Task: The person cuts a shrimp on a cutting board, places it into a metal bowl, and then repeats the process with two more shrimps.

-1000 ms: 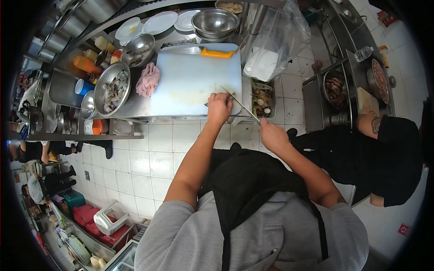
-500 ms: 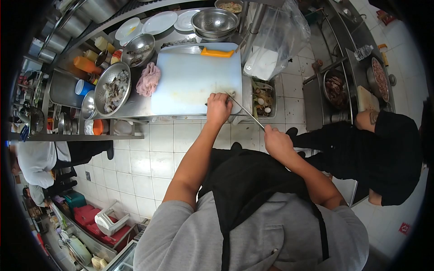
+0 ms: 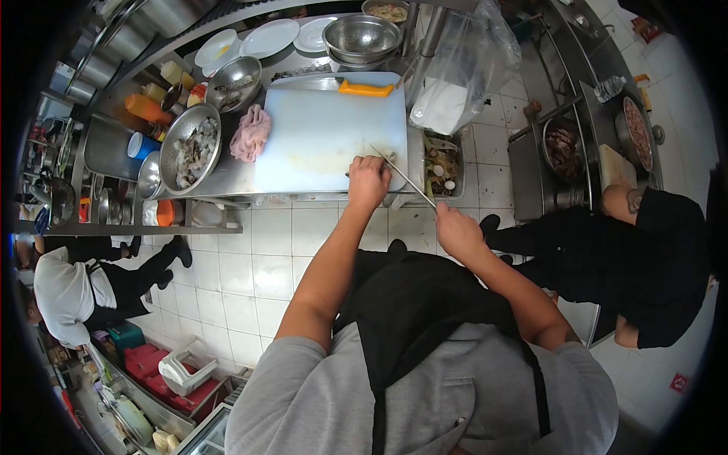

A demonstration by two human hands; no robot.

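Note:
My left hand (image 3: 369, 182) is closed at the near edge of the white cutting board (image 3: 326, 129), fingers curled over what looks like a shrimp (image 3: 391, 156). Most of it is hidden; a pale bit shows on one side and a dark bit on the other. In my right hand (image 3: 459, 232) is a knife (image 3: 409, 182) with a long, thin blade. Its blade slants across the board's near right corner, close beside my left fingertips. A second knife with a yellow handle (image 3: 365, 89) lies along the board's far edge.
Left of the board are a pink cloth (image 3: 251, 133) and a colander of shrimp (image 3: 213, 130). A scrap bin (image 3: 459, 167) and a hanging plastic bag (image 3: 474, 61) are on the right. One co-worker (image 3: 644, 265) stands at right, another (image 3: 64, 292) at left.
My right hand has pushed the knife forward and left, so its tip reaches farther over the board. My left hand stays nearly still. The co-worker at left has shifted stance.

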